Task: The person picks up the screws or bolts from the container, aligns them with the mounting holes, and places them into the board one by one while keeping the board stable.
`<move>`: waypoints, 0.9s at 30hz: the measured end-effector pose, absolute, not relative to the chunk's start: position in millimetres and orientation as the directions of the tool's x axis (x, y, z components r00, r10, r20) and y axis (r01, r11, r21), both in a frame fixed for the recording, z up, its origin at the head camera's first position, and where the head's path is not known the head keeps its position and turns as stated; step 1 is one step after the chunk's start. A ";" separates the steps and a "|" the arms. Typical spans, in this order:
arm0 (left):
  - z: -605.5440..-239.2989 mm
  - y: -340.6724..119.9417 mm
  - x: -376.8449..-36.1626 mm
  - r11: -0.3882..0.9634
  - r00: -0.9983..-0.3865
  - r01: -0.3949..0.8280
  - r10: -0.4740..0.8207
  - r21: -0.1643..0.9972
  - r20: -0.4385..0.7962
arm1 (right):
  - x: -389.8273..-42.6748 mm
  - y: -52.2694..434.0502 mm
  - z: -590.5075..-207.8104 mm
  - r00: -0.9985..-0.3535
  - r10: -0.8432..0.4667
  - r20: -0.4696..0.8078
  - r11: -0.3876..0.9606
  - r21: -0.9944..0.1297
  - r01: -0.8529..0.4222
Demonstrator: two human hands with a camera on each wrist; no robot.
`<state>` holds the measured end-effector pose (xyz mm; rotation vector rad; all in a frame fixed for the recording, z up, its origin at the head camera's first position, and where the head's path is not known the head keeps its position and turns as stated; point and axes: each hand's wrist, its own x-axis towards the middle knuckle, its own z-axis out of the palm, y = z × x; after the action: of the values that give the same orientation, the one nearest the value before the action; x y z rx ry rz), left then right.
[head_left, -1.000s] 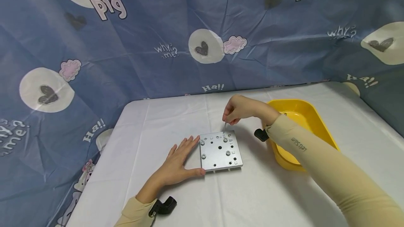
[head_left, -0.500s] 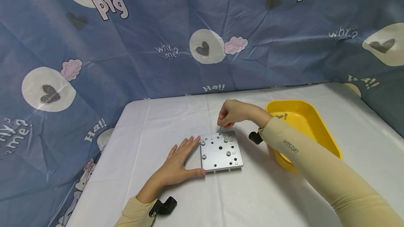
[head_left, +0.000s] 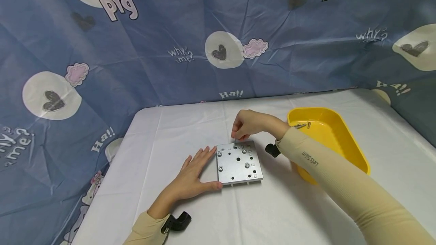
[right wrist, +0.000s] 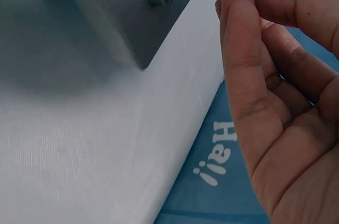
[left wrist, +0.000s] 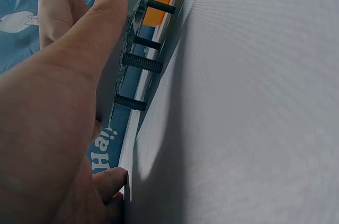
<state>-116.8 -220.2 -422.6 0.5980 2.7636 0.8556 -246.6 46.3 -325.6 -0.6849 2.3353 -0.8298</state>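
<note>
Screw [head_left: 235,143] pinched under right hand [head_left: 246,124]

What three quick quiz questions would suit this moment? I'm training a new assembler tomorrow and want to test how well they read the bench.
1. True or false: the right hand pinches a screw above the metal plate.
2. Which hand rests flat against the plate's edge?
3. The yellow tray sits on the plate's: A) left B) right

Key: 1 true; 2 the left hand; 3 B.
</note>
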 end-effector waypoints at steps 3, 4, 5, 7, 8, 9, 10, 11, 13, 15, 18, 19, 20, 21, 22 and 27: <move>-422.3 -220.0 -116.6 0.751 -0.901 0.323 0.430 0.576 -0.056 | -244.8 45.5 -324.9 -0.704 -0.623 -0.342 0.684 -0.675 -0.277; -422.1 -219.8 -116.5 0.752 -0.901 0.323 0.430 0.575 -0.057 | -244.3 45.5 -324.5 -0.705 -0.620 -0.344 0.688 -0.670 -0.279; -422.4 -219.9 -116.6 0.751 -0.901 0.324 0.431 0.576 -0.055 | -244.0 45.6 -324.2 -0.707 -0.617 -0.345 0.693 -0.663 -0.282; -422.6 -220.0 -116.8 0.749 -0.901 0.324 0.431 0.577 -0.054 | -243.7 46.3 -323.7 -0.714 -0.611 -0.341 0.702 -0.651 -0.290; -423.0 -220.1 -117.1 0.749 -0.901 0.326 0.431 0.576 -0.052 | -243.7 46.7 -323.7 -0.718 -0.608 -0.339 0.705 -0.647 -0.292; -423.2 -220.2 -117.2 0.749 -0.901 0.327 0.432 0.576 -0.050 | -243.8 47.2 -323.7 -0.720 -0.606 -0.339 0.706 -0.646 -0.291; -423.3 -220.3 -117.2 0.750 -0.900 0.328 0.432 0.575 -0.050 | -244.1 47.4 -324.1 -0.720 -0.606 -0.337 0.706 -0.645 -0.292; -423.4 -220.4 -117.2 0.748 -0.900 0.328 0.433 0.577 -0.049 | -244.2 47.7 -324.4 -0.720 -0.606 -0.338 0.706 -0.646 -0.291; -423.4 -220.4 -117.1 0.747 -0.900 0.331 0.434 0.577 -0.046 | -244.5 47.8 -325.3 -0.716 -0.610 -0.340 0.700 -0.655 -0.285; -423.1 -220.2 -117.0 0.747 -0.900 0.327 0.432 0.579 -0.049 | -244.7 47.5 -326.5 -0.712 -0.614 -0.341 0.694 -0.663 -0.281; -422.9 -220.1 -116.2 0.748 -0.902 0.318 0.428 0.583 -0.057 | -244.2 46.1 -327.8 -0.704 -0.620 -0.348 0.686 -0.675 -0.271; -423.0 -220.0 -116.0 0.746 -0.902 0.319 0.429 0.584 -0.055 | -243.9 45.7 -328.0 -0.702 -0.621 -0.349 0.685 -0.677 -0.269; -422.9 -220.0 -115.9 0.745 -0.902 0.318 0.428 0.586 -0.055 | -243.6 45.4 -328.1 -0.701 -0.622 -0.349 0.684 -0.678 -0.269; -423.1 -220.0 -115.9 0.746 -0.902 0.319 0.428 0.585 -0.054 | -243.2 45.0 -328.1 -0.700 -0.623 -0.350 0.683 -0.680 -0.267; -423.3 -220.0 -116.0 0.745 -0.902 0.321 0.429 0.584 -0.051 | -242.8 44.6 -327.8 -0.700 -0.622 -0.351 0.683 -0.681 -0.265; -424.4 -220.2 -116.1 0.745 -0.900 0.329 0.433 0.580 -0.045 | -241.5 43.9 -326.9 -0.697 -0.623 -0.354 0.683 -0.681 -0.264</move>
<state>-116.1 -220.2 -424.4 0.6101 2.7669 0.8701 -241.5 43.9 -326.9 -0.6799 2.3142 -0.8140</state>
